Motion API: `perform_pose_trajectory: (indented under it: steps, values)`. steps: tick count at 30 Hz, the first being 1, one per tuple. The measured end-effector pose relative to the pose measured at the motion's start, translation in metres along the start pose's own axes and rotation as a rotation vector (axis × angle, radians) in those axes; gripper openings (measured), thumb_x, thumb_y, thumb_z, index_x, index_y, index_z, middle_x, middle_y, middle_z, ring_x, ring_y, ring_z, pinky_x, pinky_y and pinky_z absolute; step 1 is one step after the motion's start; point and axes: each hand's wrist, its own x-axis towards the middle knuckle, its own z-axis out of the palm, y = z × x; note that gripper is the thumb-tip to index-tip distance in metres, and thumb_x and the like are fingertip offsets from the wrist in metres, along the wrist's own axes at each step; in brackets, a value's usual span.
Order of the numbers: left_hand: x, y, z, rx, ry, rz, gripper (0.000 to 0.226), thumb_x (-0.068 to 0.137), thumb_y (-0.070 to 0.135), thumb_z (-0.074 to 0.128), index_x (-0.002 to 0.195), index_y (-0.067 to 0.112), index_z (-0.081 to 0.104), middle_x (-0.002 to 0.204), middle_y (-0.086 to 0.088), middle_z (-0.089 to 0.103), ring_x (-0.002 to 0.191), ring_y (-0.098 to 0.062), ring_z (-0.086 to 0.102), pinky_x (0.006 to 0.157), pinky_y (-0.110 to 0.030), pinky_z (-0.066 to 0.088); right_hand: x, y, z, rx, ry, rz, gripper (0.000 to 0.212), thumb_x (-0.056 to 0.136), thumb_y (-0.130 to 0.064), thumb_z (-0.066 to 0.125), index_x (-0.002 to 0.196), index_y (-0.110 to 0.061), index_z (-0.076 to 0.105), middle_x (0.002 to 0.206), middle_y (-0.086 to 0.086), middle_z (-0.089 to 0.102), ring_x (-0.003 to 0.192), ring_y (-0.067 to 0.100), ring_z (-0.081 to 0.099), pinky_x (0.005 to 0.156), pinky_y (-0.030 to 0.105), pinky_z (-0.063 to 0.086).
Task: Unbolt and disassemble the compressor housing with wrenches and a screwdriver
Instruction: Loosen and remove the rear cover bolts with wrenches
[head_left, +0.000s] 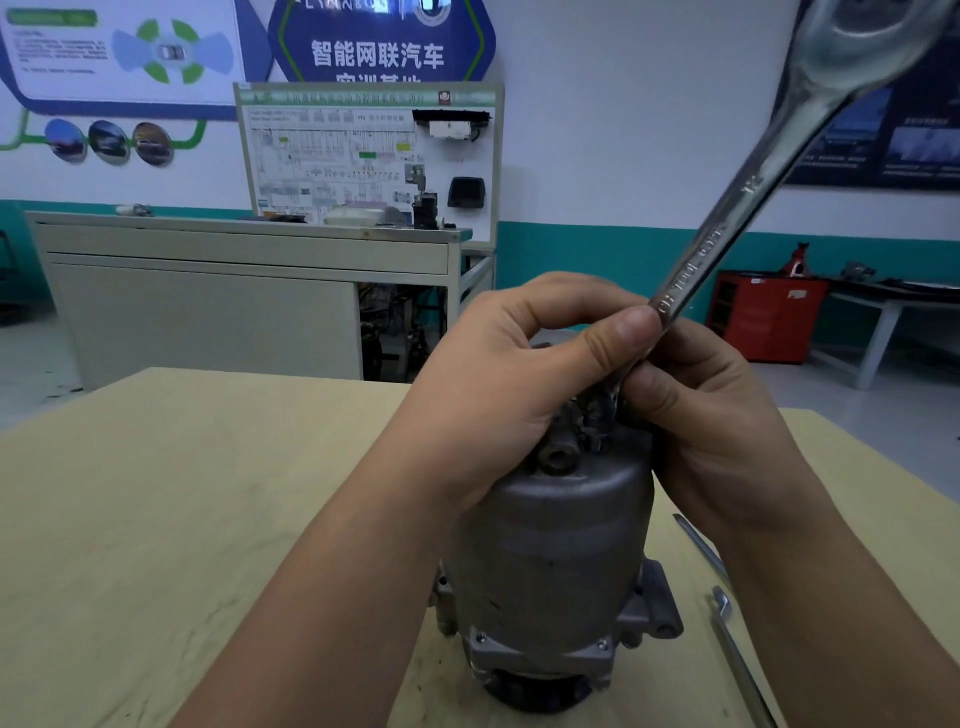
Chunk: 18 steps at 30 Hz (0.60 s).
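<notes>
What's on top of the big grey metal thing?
On the grey metal compressor housing: a round port fitting and the lower end of a long shiny silver wrench. The left hand and right hand grip it, hiding the rest.

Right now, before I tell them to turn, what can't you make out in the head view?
- Lower end of the wrench and the bolt it sits on: hidden by the left hand and right hand, whose grip closes around it.
- Wrench's upper end: blurred and cut off by the top edge.
- Metal tools on the table: partly behind the right forearm and cut by the bottom edge, so their type is unclear.
</notes>
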Motion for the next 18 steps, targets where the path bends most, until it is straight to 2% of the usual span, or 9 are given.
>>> perform_pose_trajectory:
  steps: [13,15,18]
  values:
    - [0.0001,-0.0022,-0.0013,-0.025,-0.005,-0.021,0.009,0.078,0.022,0.064,0.076,0.019,0.072,0.09,-0.002,0.067,0.095,-0.019,0.063,0.099,-0.048,0.045,0.0007,0.0006,-0.0017,0.009,-0.015,0.031,0.036,0.064,-0.033,0.079,0.097,-0.016,0.074,0.098,0.0,0.07,0.098,0.017,0.064,0.086,0.027,0.052]
    - [0.0002,-0.0027,-0.0025,-0.028,-0.005,-0.022,0.01,0.078,0.023,0.064,0.073,0.023,0.073,0.087,0.003,0.068,0.092,-0.015,0.064,0.095,-0.042,0.049,0.0004,0.0001,-0.001,0.002,-0.02,0.035,0.035,0.065,-0.033,0.077,0.097,-0.018,0.074,0.097,0.0,0.071,0.097,0.016,0.064,0.086,0.026,0.052]
    - [0.0001,-0.0026,-0.004,-0.053,-0.006,-0.031,0.014,0.076,0.023,0.065,0.066,0.029,0.072,0.076,0.012,0.068,0.08,-0.004,0.064,0.078,-0.024,0.05,-0.0003,-0.0002,0.0003,-0.024,0.005,0.043,0.035,0.067,-0.029,0.071,0.1,-0.019,0.074,0.099,0.0,0.072,0.099,0.016,0.065,0.086,0.026,0.052]
